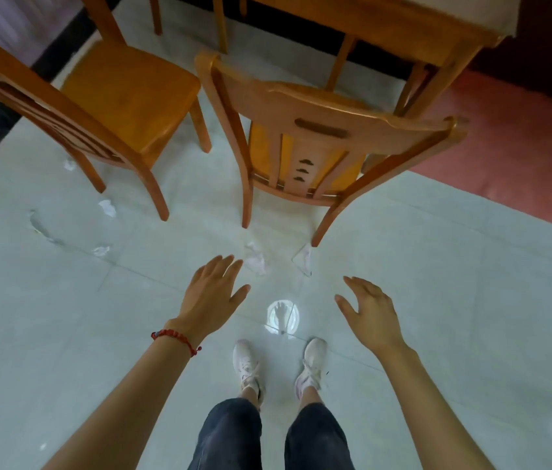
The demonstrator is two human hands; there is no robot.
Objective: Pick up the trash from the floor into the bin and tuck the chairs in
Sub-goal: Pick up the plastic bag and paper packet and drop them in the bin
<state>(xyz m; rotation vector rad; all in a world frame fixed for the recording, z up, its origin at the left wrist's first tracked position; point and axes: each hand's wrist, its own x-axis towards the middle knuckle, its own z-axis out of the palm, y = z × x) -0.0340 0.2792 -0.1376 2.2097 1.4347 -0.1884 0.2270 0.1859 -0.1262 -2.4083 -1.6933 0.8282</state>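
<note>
Our left hand (211, 293) and right hand (373, 315) hover with fingers (223, 266) spread, holding nothing. Just beyond the left fingertips lies a crumpled white-pink tissue scrap (255, 261); we judge it light, soft and best pinched at a raised fold. A flat clear plastic wrapper (303, 261) beside it looks slippery. Farther ahead, the orange slat-backed wooden chair (318, 137) is rigid; grip its top rail. No bin is visible.

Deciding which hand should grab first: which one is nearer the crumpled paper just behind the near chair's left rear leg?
Left. The left hand has fingers almost touching the crumpled paper; the right hand is farther right.
</note>
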